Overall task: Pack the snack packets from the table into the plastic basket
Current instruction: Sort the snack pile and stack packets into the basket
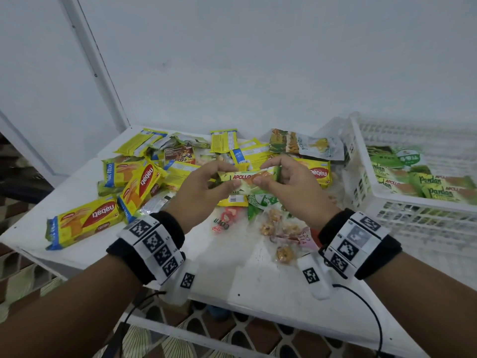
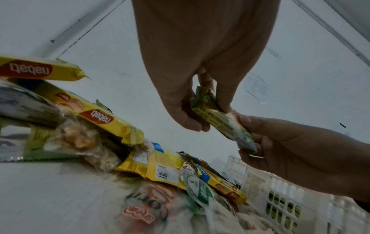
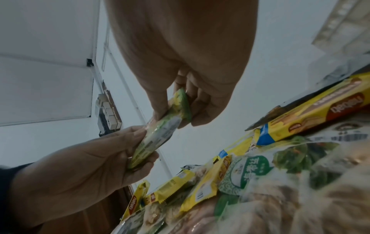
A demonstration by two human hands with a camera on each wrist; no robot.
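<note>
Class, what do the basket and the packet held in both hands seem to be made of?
Basket: white moulded plastic, probably rigid, judging by its slotted lattice walls. Packet: thin glossy printed film, likely plastic, with crimped ends; the left hand and right hand pinch it.

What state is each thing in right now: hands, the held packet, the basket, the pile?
Left hand: pinches one end of the Apollo packet.
Right hand: pinches the other end.
Apollo packet: sealed, held level above the pile.
Plastic basket: partly filled with green Pandan packets.
Nabati packets: sealed, lying on the table.
</note>
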